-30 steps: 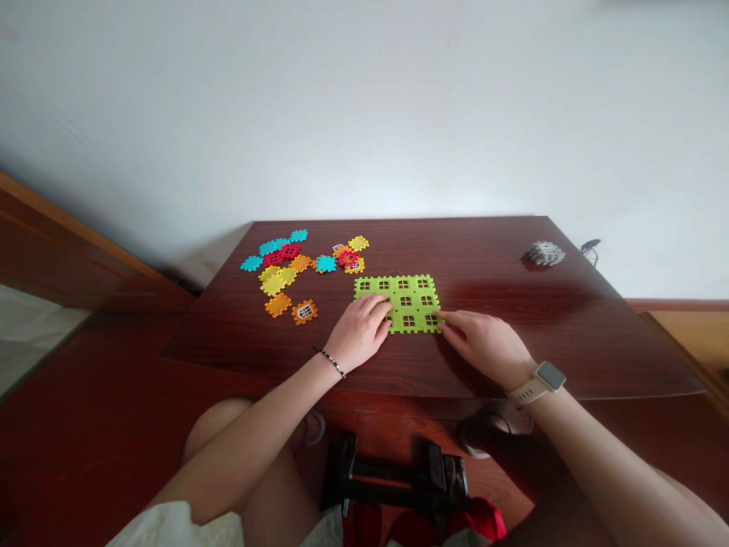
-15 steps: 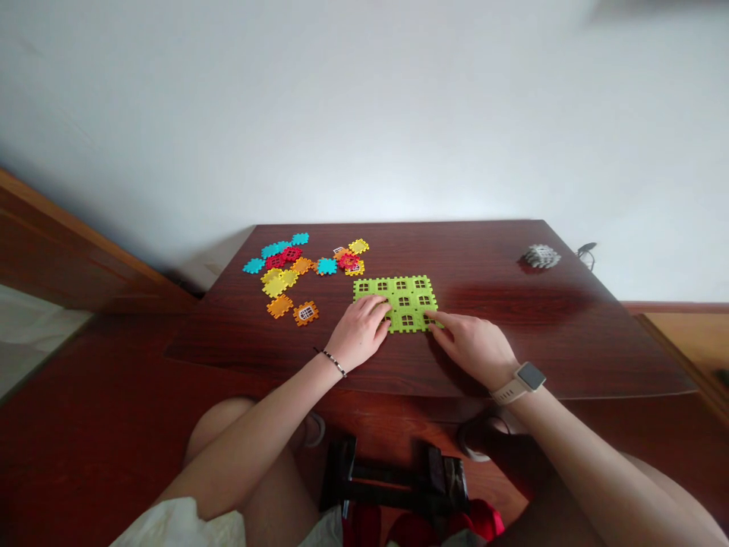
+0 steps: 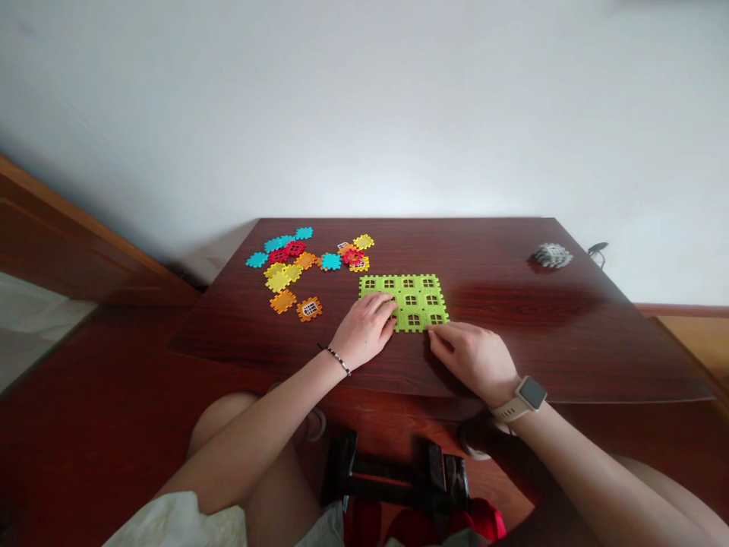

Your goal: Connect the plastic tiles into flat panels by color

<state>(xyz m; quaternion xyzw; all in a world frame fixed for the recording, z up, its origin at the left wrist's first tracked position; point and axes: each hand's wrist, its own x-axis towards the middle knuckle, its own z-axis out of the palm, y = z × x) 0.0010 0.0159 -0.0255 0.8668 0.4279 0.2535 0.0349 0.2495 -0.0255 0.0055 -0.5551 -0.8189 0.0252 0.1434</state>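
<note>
A flat green panel [image 3: 420, 304] of joined interlocking tiles, with rows of window-shaped openings, lies on the table in front of me. My left hand [image 3: 365, 325] rests over its near left part, fingers apart and bent over the top, thumb close to the near edge. This hand covers some of the openings. At the near right edge, my right hand [image 3: 470, 355] has its index finger and thumb close together on the rim, the other fingers curled in. The underside of the panel is hidden.
Loose interlocking tiles lie left of the panel: blue [image 3: 331, 262], red [image 3: 295, 248], yellow [image 3: 278, 282] and orange [image 3: 282, 301], some overlapping. A stack of grey-white tiles [image 3: 551, 255] sits at the far right of the brown table [image 3: 529, 304]. The wall [image 3: 399, 114] stands behind it.
My right index finger has slid from the top of the panel's near right corner back to its near edge. The whole view has shifted slightly; the left hand stays on the panel.
</note>
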